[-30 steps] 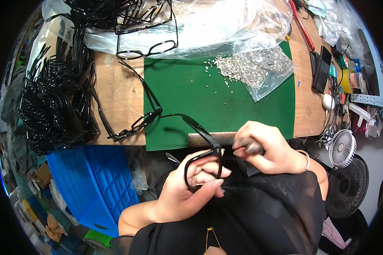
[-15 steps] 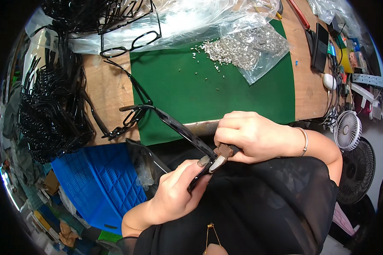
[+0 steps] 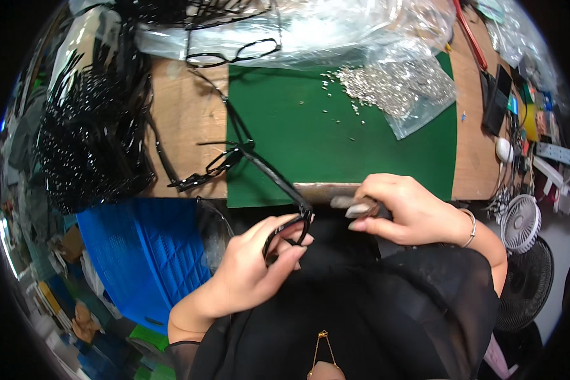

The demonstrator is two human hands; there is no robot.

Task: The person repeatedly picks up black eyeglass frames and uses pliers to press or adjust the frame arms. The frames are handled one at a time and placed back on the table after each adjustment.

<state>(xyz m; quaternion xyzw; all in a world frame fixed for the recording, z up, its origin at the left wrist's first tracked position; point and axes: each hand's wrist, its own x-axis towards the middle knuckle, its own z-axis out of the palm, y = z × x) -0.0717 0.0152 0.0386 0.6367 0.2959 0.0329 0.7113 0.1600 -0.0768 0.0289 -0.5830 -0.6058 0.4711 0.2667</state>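
My left hand (image 3: 250,263) is closed around the rim of a black eyeglass frame (image 3: 276,180), whose long temple reaches up and left over the edge of the green mat (image 3: 285,142). Wrapped in my right hand (image 3: 410,210) is a pair of pliers (image 3: 360,208), slightly blurred. Its jaws point left toward the frame, with a gap between the two. Most of the plier handles are hidden by my fingers. A second pair of black glasses (image 3: 215,166) lies on the left side of the mat, close to the held temple's tip.
Small silvery metal pieces (image 3: 367,85) spill from a clear bag (image 3: 411,123) on the mat. A large bundle of black frames (image 3: 95,139) fills the left. Below it stands a blue crate (image 3: 139,253). A phone (image 3: 497,101) and white fan (image 3: 520,223) are at the right.
The plier jaws have come away from the eyeglass frame, and my right hand has shifted right with them. My left hand has turned the frame, so its rim now shows. The view has shifted slightly.
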